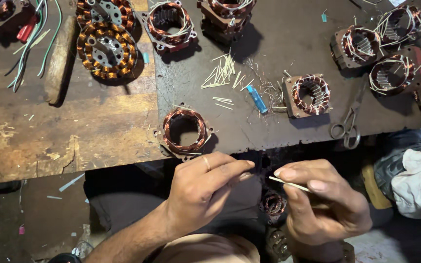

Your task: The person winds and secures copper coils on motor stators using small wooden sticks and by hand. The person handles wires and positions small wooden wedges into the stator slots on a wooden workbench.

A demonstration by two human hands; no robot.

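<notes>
My right hand [325,202] pinches a thin white sleeve stick [288,183] between thumb and forefinger, held below the bench edge. My left hand [205,187], with a ring on one finger, has its fingertips curled together close to the stick's left end; whether they touch it I cannot tell. Under both hands, near my lap, a small copper-wound stator [273,203] shows partly. Just above my left hand a round copper-wound stator [184,130] lies on the dark bench sheet [278,39].
Several more wound stators stand along the back and right of the bench. Scissors [348,127], a blue lighter [257,99] and a scatter of white sleeve sticks [224,73] lie mid-bench. A wooden handle [59,61] and loose wires [32,36] sit left; cloth [417,182] right.
</notes>
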